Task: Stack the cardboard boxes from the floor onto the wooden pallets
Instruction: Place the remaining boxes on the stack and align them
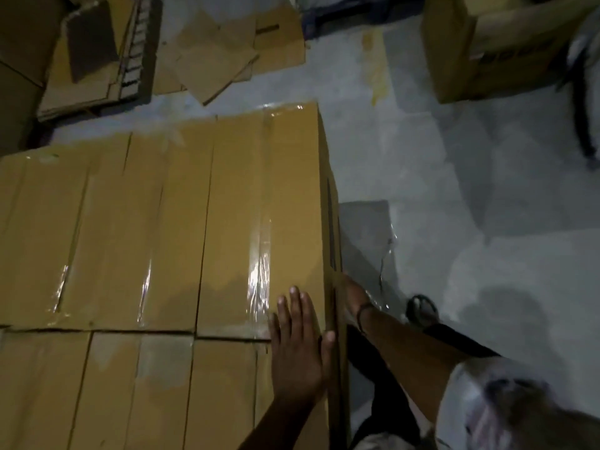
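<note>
Several taped cardboard boxes stand packed side by side, and I look down on their tops. The rightmost box (266, 196) is long, with clear tape down its middle. My left hand (300, 345) lies flat on the near end of its top, fingers straight, thumb at the right edge. My right hand (352, 295) presses against that box's right side wall just below the top edge; its fingers are partly hidden by the edge. No pallet shows under the stack.
Flattened cardboard sheets (214, 56) and a pile of folded cartons (94, 60) lie on the grey floor beyond the stack. An open carton (496, 50) stands at the top right. A clear plastic sheet (367, 235) lies beside the stack, near my sandalled foot (422, 310).
</note>
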A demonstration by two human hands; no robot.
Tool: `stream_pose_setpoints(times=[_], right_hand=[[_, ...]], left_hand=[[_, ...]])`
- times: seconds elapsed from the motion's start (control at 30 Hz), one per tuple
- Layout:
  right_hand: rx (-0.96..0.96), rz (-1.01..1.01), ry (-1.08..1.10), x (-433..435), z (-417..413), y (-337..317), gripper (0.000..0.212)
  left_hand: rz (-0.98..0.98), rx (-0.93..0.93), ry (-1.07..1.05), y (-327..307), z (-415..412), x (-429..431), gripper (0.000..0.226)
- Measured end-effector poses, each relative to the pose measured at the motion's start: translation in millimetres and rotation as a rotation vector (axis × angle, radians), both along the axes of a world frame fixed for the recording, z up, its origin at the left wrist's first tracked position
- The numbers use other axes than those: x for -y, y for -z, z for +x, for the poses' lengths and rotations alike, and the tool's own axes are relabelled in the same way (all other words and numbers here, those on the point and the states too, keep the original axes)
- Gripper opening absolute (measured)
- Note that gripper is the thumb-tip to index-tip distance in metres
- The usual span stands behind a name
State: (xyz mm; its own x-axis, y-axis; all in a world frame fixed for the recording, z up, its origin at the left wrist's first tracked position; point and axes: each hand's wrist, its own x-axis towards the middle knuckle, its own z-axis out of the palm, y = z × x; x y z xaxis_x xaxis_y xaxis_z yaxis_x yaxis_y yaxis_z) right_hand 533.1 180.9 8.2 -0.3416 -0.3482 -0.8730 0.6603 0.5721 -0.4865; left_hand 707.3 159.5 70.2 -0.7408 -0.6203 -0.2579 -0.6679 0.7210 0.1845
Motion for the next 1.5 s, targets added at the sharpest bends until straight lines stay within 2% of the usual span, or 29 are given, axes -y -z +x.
stream_pose_setpoints(times=[0.17, 0.33, 0.37, 0.47, 0.53, 0.6, 0.67, 0.73, 0.97, 1.13, 1.23, 1.33, 1.37, 1.43, 1.5], right_hand=[[-0.190, -0.115, -0.138, 68.7, -106.1, -39.4, 0.060], [-0.437, -0.198, -0.453, 148.2, -225.3, -79.6, 0.061], [-0.496, -0.212, -0.531, 161.9, -250.1, -82.8, 0.064], [-0.619, -0.210, -0.684, 204.1, -321.6, -60.9, 0.092], [-0.646, -0.190, -0.737, 224.6, -354.5, -67.1, 0.080], [-0.665, -0.215, -0.798, 238.7, -367.1, -109.8, 0.062], [-0.673, -0.239, -0.888, 261.7, -378.1, -119.8, 0.052], [-0.672, -0.257, -1.013, 288.1, -383.1, -118.8, 0.048], [-0.540, -0.315, -1.233, 401.9, -359.1, -110.1, 0.052], [-0.463, -0.383, -1.321, 481.1, -331.0, -124.3, 0.056], [-0.463, -0.335, -1.225, 539.4, -311.6, -111.7, 0.063], [-0.497, -0.283, -1.084, 557.8, -273.0, -117.2, 0.062], [-0.443, -0.303, -1.143, 551.4, -257.2, -116.5, 0.058], [-0.243, -0.328, -1.427, 534.1, -234.8, -118.6, 0.051], [-0.154, -0.318, -1.541, 536.0, -231.0, -102.6, 0.046]], left_hand=[[0.012, -0.007, -0.091, -5.1, -134.4, 85.5, 0.074], [0.035, 0.048, -0.184, -19.7, -247.2, 173.0, 0.074], [0.056, 0.053, -0.228, -22.6, -264.3, 189.2, 0.075], [0.073, 0.065, -0.372, -27.1, -301.7, 223.8, 0.079], [0.099, 0.064, -0.438, -28.4, -317.4, 236.4, 0.082], [0.115, 0.057, -0.481, -28.1, -327.1, 243.9, 0.084], [0.098, 0.052, -0.532, -24.5, -330.6, 255.9, 0.085], [0.056, 0.048, -0.585, -17.4, -333.7, 276.2, 0.086], [-0.060, -0.055, -0.811, -3.4, -354.7, 377.9, 0.085], [-0.074, -0.126, -1.092, 2.9, -343.3, 428.9, 0.074], [-0.149, -0.163, -1.238, 10.0, -330.9, 433.9, 0.064], [-0.164, -0.172, -1.257, 13.8, -330.7, 431.6, 0.062], [-0.150, -0.132, -1.257, 15.4, -329.4, 433.1, 0.065], [-0.150, 0.003, -1.267, 16.7, -327.6, 434.9, 0.078], [-0.133, -0.009, -1.314, 18.6, -328.5, 436.3, 0.080]])
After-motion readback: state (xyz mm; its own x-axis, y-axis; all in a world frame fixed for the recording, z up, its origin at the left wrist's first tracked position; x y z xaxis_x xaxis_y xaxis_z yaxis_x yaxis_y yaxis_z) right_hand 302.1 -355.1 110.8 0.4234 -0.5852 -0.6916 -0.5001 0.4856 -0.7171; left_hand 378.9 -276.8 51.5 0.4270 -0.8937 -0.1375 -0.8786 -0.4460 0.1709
